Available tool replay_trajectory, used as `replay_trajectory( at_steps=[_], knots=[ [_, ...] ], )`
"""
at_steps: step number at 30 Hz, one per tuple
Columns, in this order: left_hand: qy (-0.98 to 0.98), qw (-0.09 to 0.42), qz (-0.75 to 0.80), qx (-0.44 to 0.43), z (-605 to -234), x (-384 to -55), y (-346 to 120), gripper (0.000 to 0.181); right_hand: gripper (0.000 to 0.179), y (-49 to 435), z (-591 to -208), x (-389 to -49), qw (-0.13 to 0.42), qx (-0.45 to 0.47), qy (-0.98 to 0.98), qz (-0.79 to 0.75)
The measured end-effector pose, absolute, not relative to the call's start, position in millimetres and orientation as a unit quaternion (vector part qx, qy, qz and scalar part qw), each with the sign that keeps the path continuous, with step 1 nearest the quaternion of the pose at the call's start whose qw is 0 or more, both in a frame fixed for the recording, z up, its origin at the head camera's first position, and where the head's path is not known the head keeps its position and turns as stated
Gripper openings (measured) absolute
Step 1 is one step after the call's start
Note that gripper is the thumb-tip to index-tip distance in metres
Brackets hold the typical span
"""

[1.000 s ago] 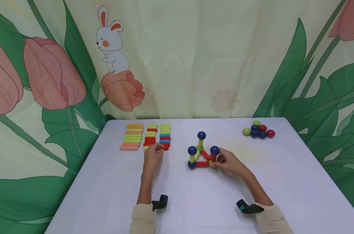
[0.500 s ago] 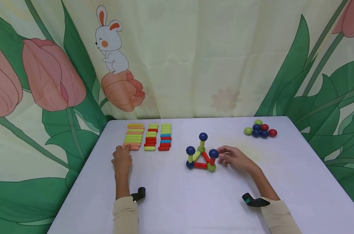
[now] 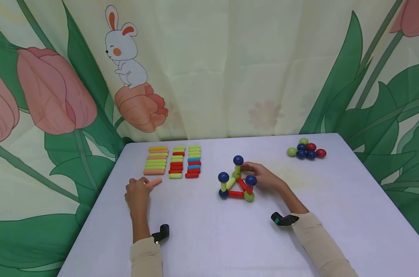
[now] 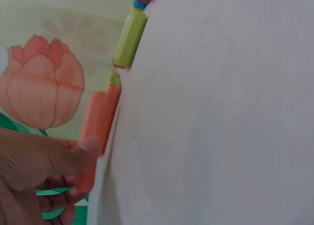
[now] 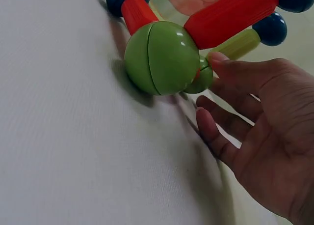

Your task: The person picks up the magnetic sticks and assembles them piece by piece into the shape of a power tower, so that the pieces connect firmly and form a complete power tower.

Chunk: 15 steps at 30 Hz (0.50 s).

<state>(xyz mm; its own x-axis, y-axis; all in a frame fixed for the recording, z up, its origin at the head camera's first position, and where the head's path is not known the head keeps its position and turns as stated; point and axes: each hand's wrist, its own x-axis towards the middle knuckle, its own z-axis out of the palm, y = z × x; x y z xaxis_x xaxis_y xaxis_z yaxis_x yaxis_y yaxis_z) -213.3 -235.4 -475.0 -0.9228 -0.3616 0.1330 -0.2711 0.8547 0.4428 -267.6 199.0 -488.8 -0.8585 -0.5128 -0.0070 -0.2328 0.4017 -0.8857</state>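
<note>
My left hand [image 3: 138, 194] pinches an orange stick [image 3: 154, 182], now drawn out of the long-stick column [image 3: 156, 161]. My right hand [image 3: 264, 177] has shifted to the far post [image 3: 237, 170] of the ball-and-stick frame [image 3: 236, 194], fingers curved; I cannot tell whether they grip. The work, I judge, turns to longer pieces. Beyond lie loose balls [image 3: 301, 154]

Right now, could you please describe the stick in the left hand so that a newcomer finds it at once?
On the white table, find the three columns of coloured sticks at the left. Just off the near end of the leftmost column, the left hand pinches an orange stick. Unlike the sticks in the columns, it slants and is held.
</note>
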Motion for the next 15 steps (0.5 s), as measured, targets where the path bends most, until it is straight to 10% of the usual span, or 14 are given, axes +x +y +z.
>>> replay_trajectory(
  at_steps=[6,15],
  knots=[
    [-0.905,0.123,-0.399,0.079,-453,-215,-194,0.038,0.036,188,-486,-271,0.130,-0.218,0.838,-0.483],
    [-0.804,-0.060,-0.590,-0.031,-457,-231,-97,0.039,0.033,182,-491,-269,0.108,-0.207,0.843,-0.485]
  ],
)
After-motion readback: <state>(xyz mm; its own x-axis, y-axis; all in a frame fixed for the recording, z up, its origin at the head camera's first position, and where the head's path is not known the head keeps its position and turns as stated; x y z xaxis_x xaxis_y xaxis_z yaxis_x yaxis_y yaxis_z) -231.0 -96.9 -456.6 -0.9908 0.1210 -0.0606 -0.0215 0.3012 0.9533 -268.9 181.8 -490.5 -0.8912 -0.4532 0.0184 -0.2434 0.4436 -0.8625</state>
